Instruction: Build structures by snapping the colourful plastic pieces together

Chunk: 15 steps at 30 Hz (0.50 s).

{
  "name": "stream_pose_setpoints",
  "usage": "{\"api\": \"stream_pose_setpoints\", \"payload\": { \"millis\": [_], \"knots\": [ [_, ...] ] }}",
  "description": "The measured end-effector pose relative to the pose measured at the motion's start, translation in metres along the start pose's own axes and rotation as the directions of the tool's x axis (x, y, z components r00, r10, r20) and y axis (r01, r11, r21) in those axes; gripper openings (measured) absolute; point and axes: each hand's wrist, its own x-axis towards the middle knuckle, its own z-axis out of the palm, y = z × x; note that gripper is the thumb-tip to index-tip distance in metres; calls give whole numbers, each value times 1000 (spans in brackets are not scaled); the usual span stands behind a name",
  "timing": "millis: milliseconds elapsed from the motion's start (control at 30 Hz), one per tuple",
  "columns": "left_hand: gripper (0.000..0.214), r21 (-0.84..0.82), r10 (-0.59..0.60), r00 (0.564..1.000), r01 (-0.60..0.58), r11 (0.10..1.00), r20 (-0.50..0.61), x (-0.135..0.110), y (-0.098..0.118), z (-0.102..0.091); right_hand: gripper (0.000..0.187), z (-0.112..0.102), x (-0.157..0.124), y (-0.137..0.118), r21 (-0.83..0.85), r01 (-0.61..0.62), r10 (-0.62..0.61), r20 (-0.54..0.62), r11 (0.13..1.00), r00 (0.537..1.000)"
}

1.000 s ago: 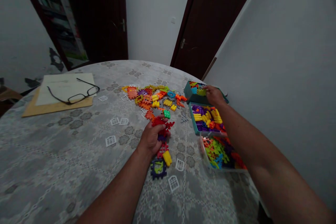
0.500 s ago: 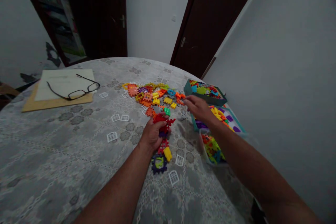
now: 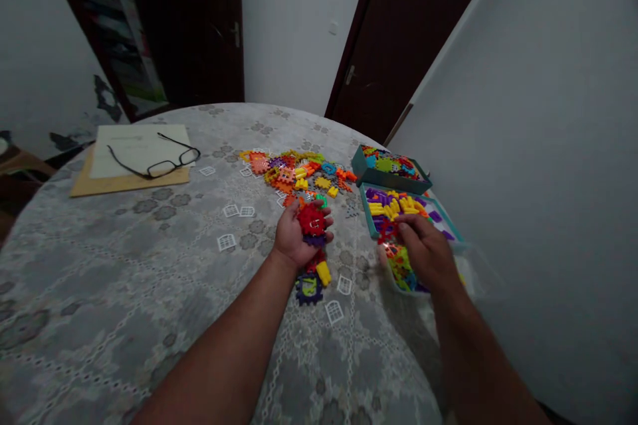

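Note:
My left hand (image 3: 295,237) is closed around a joined cluster of red and purple toothed plastic pieces (image 3: 312,221), held just above the table. Right below it lie a yellow block (image 3: 323,273) and a purple toothed square (image 3: 308,289). My right hand (image 3: 423,250) reaches palm down into the clear tray (image 3: 390,279) of mixed coloured pieces, fingers curled at a red piece (image 3: 385,235); what they grip is hidden.
A loose pile of coloured pieces (image 3: 298,176) lies mid-table. Two teal trays (image 3: 367,219) (image 3: 359,164) of pieces stand at the right edge by the wall. Glasses (image 3: 155,159) rest on papers (image 3: 130,176) at far left. White window pieces (image 3: 226,242) dot the lace tablecloth (image 3: 124,292).
My right hand came back from the far teal tray, passed over the pile and dropped into the near clear tray. My left hand turned the red cluster up and kept its hold.

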Motion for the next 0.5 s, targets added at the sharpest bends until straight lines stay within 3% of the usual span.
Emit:
{"api": "stream_pose_setpoints", "payload": {
  "millis": [100,200,267,367,500],
  "knots": [
    [39,-22,-8,1000,9,1000,27,-1,-1,-1,38,-28,-18,42,-162,-96,76,-126,982,989],
    [35,-13,-21,999,22,1000,30,-1,-3,-2,41,-40,-31,80,-271,-164,130,-137,948,982],
    [30,-1,-24,999,24,1000,34,0,-4,-2,41,-41,-35,96,-333,-137,92,-145,933,985],
    [24,18,-20,999,20,1000,29,1,-5,-2,40,-35,-37,96,-380,-12,-61,-181,925,982],
    [23,62,-25,1000,26,998,-8,4,-7,-2,32,-14,-39,54,-225,98,-124,-103,969,987]
  ]
}}
